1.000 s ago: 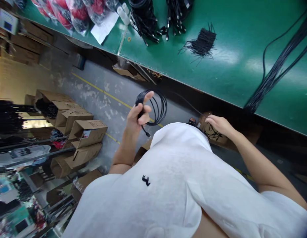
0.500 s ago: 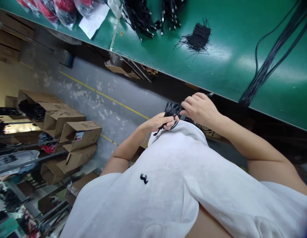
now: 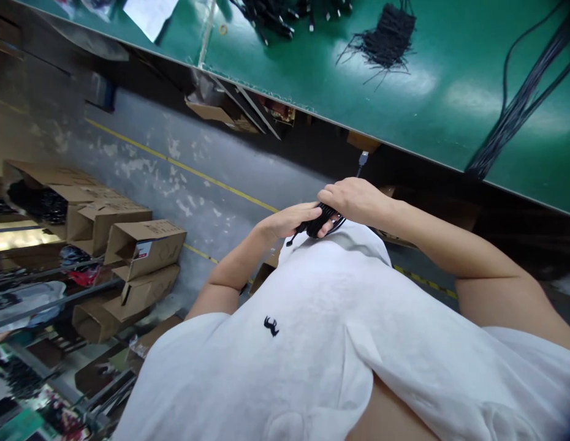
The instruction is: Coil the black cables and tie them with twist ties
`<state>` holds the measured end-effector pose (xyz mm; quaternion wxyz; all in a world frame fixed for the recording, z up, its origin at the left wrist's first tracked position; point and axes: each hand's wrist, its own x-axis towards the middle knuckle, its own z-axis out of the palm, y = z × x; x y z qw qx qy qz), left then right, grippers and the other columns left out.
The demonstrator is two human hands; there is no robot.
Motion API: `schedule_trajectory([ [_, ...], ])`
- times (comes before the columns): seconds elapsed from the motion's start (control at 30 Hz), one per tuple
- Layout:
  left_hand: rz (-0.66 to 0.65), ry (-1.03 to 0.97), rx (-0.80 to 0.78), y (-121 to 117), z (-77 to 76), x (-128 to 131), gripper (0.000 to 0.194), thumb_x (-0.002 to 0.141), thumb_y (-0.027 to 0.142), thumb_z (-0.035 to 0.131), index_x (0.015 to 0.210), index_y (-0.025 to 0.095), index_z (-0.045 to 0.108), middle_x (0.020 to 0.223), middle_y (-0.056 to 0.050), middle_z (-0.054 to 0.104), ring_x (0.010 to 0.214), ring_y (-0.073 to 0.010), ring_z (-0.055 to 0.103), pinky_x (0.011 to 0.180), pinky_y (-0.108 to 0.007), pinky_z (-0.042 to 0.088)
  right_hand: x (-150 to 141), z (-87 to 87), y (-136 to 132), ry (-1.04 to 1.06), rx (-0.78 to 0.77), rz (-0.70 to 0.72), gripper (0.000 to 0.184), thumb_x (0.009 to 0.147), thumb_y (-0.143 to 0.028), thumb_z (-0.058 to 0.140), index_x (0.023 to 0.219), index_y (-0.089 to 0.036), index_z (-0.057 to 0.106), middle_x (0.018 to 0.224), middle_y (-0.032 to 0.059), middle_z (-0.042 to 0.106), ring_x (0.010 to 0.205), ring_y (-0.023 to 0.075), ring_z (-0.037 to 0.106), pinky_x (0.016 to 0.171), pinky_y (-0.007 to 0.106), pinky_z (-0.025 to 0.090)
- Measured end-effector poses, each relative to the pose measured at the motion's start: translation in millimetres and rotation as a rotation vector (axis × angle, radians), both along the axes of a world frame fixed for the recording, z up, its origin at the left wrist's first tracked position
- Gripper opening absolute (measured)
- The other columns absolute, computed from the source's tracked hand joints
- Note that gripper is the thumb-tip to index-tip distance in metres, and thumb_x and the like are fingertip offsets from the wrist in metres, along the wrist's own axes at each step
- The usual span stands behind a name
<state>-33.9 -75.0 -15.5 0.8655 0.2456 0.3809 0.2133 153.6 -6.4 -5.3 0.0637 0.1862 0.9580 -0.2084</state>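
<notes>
A coiled black cable (image 3: 315, 226) is held between my two hands, just in front of my white shirt. My left hand (image 3: 294, 219) is closed round the coil from the left, and a small dark plug hangs out below its fingers. From the right, my right hand (image 3: 352, 199) curls its fingers over the same coil. A USB plug (image 3: 363, 158) on the cable's end sticks up past the right hand toward the bench. Part of the coil is hidden behind the fingers.
The green workbench (image 3: 312, 79) runs across the top. On it lie a pile of short black ties (image 3: 388, 37), bundled black cables (image 3: 271, 18), a long cable bundle (image 3: 510, 122) hanging over the edge, and white paper (image 3: 149, 15). Cardboard boxes (image 3: 144, 242) stand at left.
My left hand has brought the coil in from the left, and my right hand has come up to grip it too. The USB plug now shows above the right hand.
</notes>
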Motion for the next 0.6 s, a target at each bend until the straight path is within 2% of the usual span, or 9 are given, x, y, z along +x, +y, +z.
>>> schedule_trajectory([
  [0.1,-0.099,-0.042,-0.025,7.0,-6.2,-8.3,0.031,0.077,0.039,0.08,0.09,0.013,0.068,0.077,-0.007,0.067,0.073,-0.0183,0.065,0.072,-0.029,0.052,-6.3,4.7,-5.8,-0.104,-0.025,-0.076,0.016,0.095,-0.023,0.051,0.096,-0.014,0.064,0.086,0.0095,0.067,0.073,0.0192,0.059,0.059,0.031,0.021],
  [0.17,-0.118,-0.114,-0.113,6.4,-10.3,-4.0,0.036,0.077,0.047,0.078,0.084,0.012,0.067,0.065,-0.003,0.058,0.06,-0.015,0.059,0.062,-0.029,0.051,-7.5,7.3,-8.5,-0.119,-0.034,-0.126,0.02,0.097,-0.023,0.047,0.098,-0.014,0.065,0.087,0.0101,0.068,0.074,0.0196,0.06,0.059,0.031,0.022],
  [0.27,-0.017,-0.215,-0.197,-4.9,-14.1,10.0,0.049,0.072,0.059,0.077,0.076,0.013,0.063,0.052,0.005,0.043,0.041,-0.0066,0.038,0.042,-0.021,0.036,-7.8,9.3,-12.6,-0.119,-0.055,-0.17,0.026,0.1,-0.021,0.041,0.102,-0.014,0.065,0.093,0.0109,0.069,0.077,0.0197,0.062,0.06,0.03,0.027],
  [0.33,0.039,-0.214,-0.164,-13.7,-14.9,17.6,0.047,0.069,0.056,0.081,0.075,0.014,0.061,0.051,0.004,0.045,0.04,-0.006,0.038,0.039,-0.019,0.03,-9.2,6.7,-12.8,-0.119,-0.1,-0.134,0.028,0.101,-0.021,0.039,0.105,-0.015,0.065,0.095,0.0107,0.069,0.08,0.02,0.063,0.063,0.03,0.032],
  [0.4,0.057,-0.199,-0.127,-18.7,-13.5,21.4,0.044,0.072,0.055,0.078,0.075,0.015,0.061,0.049,0.002,0.048,0.039,-0.0087,0.043,0.039,-0.021,0.03,-8.4,-0.8,-5.1,-0.063,-0.154,-0.037,0.031,0.103,-0.021,0.035,0.11,-0.015,0.065,0.099,0.0108,0.069,0.085,0.0198,0.064,0.069,0.031,0.039],
  [0.5,0.178,-0.068,-0.172,-16.9,-5.6,20.1,0.032,0.08,0.046,0.074,0.079,0.017,0.06,0.049,0.005,0.045,0.039,-0.0089,0.044,0.04,-0.021,0.031,9.2,-21.8,32.6,0.204,-0.221,0.09,0.036,0.102,-0.03,0.041,0.131,-0.016,0.058,0.122,0.0137,0.065,0.108,0.0206,0.061,0.091,0.034,0.042],
  [0.53,0.256,0.0,-0.183,-14.3,-2.2,18.3,0.03,0.081,0.044,0.073,0.081,0.017,0.06,0.05,0.005,0.045,0.039,-0.0084,0.044,0.04,-0.02,0.03,21.0,-31.7,53.8,0.307,-0.249,0.05,0.04,0.1,-0.035,0.047,0.136,-0.018,0.055,0.129,0.0136,0.062,0.115,0.0211,0.058,0.097,0.035,0.041],
  [0.57,0.355,0.074,-0.188,-11.1,0.9,16.0,0.03,0.081,0.043,0.074,0.082,0.018,0.059,0.051,0.006,0.045,0.04,-0.0074,0.043,0.04,-0.019,0.03,35.2,-43.5,79.1,0.382,-0.276,-0.068,0.043,0.097,-0.038,0.052,0.136,-0.019,0.055,0.132,0.0128,0.061,0.118,0.0216,0.056,0.099,0.035,0.041],
  [0.6,0.469,0.144,-0.191,-7.4,3.3,13.8,0.032,0.079,0.043,0.076,0.082,0.017,0.058,0.052,0.007,0.044,0.04,-0.0059,0.041,0.041,-0.018,0.029,50.8,-57.3,107.8,0.406,-0.29,-0.267,0.041,0.095,-0.039,0.055,0.131,-0.02,0.059,0.129,0.0111,0.062,0.115,0.0217,0.057,0.098,0.034,0.042],
])
